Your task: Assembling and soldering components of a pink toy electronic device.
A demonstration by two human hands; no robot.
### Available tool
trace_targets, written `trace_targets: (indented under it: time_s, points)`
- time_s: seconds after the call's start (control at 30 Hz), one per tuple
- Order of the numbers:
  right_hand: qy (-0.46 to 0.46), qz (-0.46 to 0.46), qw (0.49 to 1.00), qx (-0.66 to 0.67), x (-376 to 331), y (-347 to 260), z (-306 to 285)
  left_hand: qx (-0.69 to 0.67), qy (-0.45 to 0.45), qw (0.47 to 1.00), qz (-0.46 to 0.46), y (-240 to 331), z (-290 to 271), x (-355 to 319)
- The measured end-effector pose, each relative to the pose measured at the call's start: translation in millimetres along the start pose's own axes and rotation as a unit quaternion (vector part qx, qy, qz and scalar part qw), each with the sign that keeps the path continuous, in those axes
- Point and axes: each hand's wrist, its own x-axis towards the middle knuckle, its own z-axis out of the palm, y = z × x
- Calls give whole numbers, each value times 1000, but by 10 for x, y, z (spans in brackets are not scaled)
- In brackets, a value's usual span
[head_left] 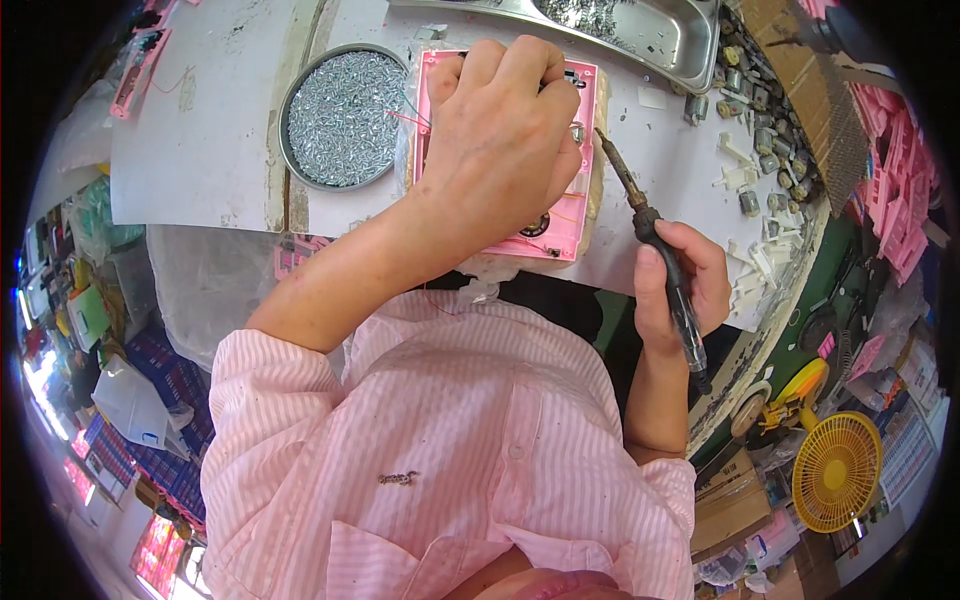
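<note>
Held in right grip (pixel 685 285): iron (pixel 648 224). Under left grip (pixel 505 140), cannot tell whether holding: open case (pixel 568 236), stray wires (pixel 407 118). Seemingly part-wired, unclosed.

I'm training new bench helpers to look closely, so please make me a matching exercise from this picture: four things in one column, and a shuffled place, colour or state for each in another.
Things
1. Soldering iron
2. Pink casing
3. Round dish
4. Fan

Places, colours, states
A. Filled with small metal pieces
B. Yellow, low on the picture's right side
C. Beneath the left hand
D. Held in the right hand

Right pairs: 1-D, 2-C, 3-A, 4-B.
</note>
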Motion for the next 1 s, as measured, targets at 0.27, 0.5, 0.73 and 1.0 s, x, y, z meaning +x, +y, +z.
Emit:
trace_targets:
  time_s: [0.27,0.5,0.73,1.0]
  points:
    - [2,-18,1000,15,8,-17,-2,9,-9,1000,0,-9,-22,-17]
    - [33,56,997,45,-85,2,-248,99,-184,978,15,-563,-776,-188]
    - [52,34,995,72,3,-44,-173,-155,-119,981,-2,-638,-735,-211]
    - [21,-6,997,73,158,-240,-36,6,-121,992,21,-680,-729,-229]
